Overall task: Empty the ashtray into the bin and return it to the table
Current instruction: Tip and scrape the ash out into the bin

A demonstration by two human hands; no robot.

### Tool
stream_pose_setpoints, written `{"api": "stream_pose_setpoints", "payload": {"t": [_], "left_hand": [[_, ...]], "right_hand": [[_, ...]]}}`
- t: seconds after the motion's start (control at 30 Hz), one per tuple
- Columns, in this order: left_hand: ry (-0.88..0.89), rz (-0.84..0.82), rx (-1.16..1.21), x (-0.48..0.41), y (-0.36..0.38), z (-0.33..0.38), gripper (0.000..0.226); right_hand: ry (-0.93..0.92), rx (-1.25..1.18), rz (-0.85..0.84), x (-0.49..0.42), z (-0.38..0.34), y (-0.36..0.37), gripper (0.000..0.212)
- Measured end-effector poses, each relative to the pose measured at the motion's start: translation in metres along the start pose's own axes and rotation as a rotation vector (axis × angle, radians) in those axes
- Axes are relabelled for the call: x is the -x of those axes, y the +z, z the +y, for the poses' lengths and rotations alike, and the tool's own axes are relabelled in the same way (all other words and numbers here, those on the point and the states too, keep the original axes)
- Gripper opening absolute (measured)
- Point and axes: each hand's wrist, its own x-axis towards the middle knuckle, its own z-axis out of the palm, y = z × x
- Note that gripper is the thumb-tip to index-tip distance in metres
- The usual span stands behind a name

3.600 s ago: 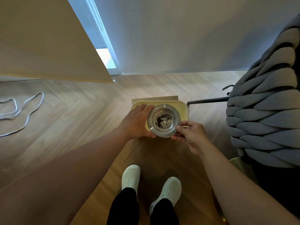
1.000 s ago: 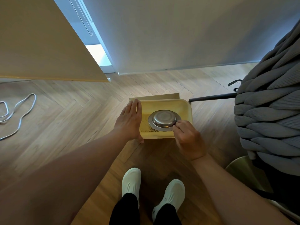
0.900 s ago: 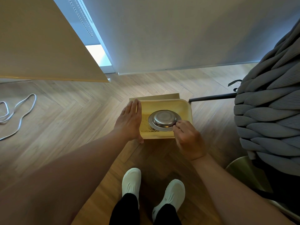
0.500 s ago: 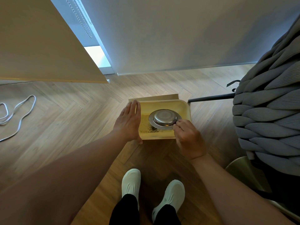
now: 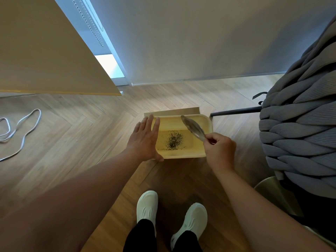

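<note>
A yellow bin (image 5: 182,155) sat on the wood floor (image 5: 76,128), ash (image 5: 173,140) scattered inside. The left hand (image 5: 145,140) lay flat and open along its rim. The right hand (image 5: 219,149) pinched the metal ashtray (image 5: 193,128), tilted on edge above the bin.

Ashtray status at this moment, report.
Right hand pinching ashtray rim, tilted on edge over yellow bin. Left hand open, flat against bin's side. Ash in bin. Nothing obstructing.

floor (image 5: 76,135): herringbone wood | wall (image 5: 200,37): pale grey | window strip (image 5: 109,66): daylight | cable (image 5: 20,128): white, looped
</note>
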Motion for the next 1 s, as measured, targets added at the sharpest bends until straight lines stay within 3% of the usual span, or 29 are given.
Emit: {"api": "stream_pose_setpoints", "payload": {"t": [0.2, 0.33, 0.5, 0.8, 1.0], "left_hand": [[0.012, 0.051, 0.004, -0.001, 0.0, 0.0, 0.14], [0.032, 0.086, 0.004, -0.002, -0.002, 0.0, 0.133], [0.083, 0.146, 0.036, -0.004, -0.004, 0.001, 0.121], [0.087, 0.01, 0.259, -0.005, 0.001, 0.012, 0.111], [0.061, 0.027, 0.345, -0.004, -0.001, 0.018, 0.114]], "right_hand": [[0.295, -0.182, -0.006, -0.007, 0.003, -0.001, 0.009], [0.385, -0.323, -0.009, -0.008, 0.002, -0.001, 0.031], [0.525, -0.473, -0.017, -0.011, 0.001, 0.001, 0.024], [0.664, -0.651, -0.168, -0.011, 0.009, 0.007, 0.016], [0.68, -0.671, -0.237, -0.011, 0.012, 0.008, 0.014]]}}
